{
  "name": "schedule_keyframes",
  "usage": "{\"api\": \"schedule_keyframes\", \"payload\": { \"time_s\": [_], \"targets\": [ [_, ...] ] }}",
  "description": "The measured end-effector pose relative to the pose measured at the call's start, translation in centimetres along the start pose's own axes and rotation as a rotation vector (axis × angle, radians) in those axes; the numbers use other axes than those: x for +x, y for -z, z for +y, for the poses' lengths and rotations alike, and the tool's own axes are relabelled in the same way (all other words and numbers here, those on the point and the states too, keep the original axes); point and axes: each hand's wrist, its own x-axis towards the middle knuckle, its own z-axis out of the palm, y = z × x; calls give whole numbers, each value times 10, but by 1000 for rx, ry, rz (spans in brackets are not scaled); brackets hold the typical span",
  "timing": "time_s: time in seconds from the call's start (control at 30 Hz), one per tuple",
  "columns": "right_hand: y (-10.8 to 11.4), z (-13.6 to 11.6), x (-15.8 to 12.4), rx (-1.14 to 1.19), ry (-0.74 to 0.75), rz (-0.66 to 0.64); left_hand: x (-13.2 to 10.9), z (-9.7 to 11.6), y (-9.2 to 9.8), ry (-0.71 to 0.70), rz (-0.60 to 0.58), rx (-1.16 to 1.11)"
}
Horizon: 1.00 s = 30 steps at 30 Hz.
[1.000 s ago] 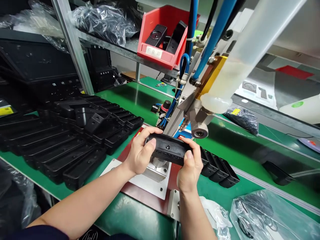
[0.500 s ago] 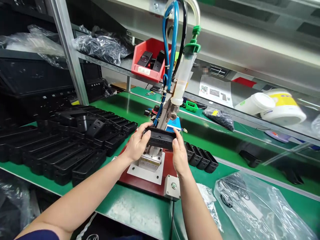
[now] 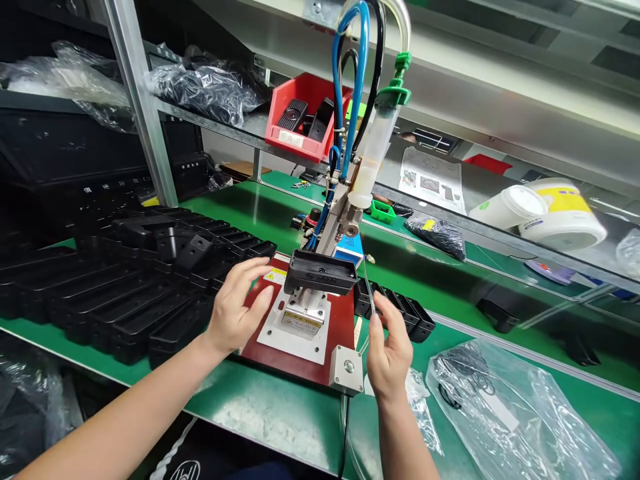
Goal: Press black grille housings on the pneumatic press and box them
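Observation:
A black plastic housing [image 3: 323, 272], long and open-topped, rests on the metal fixture [image 3: 305, 303] of a dispensing machine, under its nozzle [image 3: 352, 229]. My left hand [image 3: 239, 308] is off the housing's left end, fingers spread, holding nothing. My right hand [image 3: 390, 343] is apart from its right end, thumb and forefinger slightly parted. A thin clear strand [image 3: 370, 293], perhaps a tube, passes by the right fingertips. Above the fixture stands a clear syringe barrel [image 3: 375, 153] with a green cap.
Many black housings [image 3: 145, 320] lie in rows at left; several more [image 3: 407, 313] stand at right. A button box [image 3: 347, 369] sits at the base's front corner. A plastic bag [image 3: 520, 407] lies front right. A red bin [image 3: 300, 120] is on the shelf above.
Both hands have let go of the black housing, which now sits on the fixture. My left hand has moved left, my right hand right and down.

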Motion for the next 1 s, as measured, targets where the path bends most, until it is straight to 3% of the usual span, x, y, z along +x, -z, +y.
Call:
{"api": "schedule_keyframes", "payload": {
  "time_s": [0.13, 0.23, 0.53, 0.83, 0.93, 1.0],
  "targets": [
    [-26, -14, 57, -84, 262, -136, 44, 9, -26, -129, -76, -31],
    [-42, -14, 76, -66, 329, -269, 55, 7, -41, -157, -143, -125],
    [-55, -13, 75, 63, 266, -202, 51, 6, -59, -60, -57, -290],
    [-66, -12, 69, 166, 197, -114, 47, 4, -66, -38, 1, -269],
    [-64, -11, 68, 207, 188, -155, 46, 2, -64, -43, -28, -285],
    [-59, -9, 65, 249, 104, -197, 43, 3, -62, 28, -60, -300]
  ]
}}
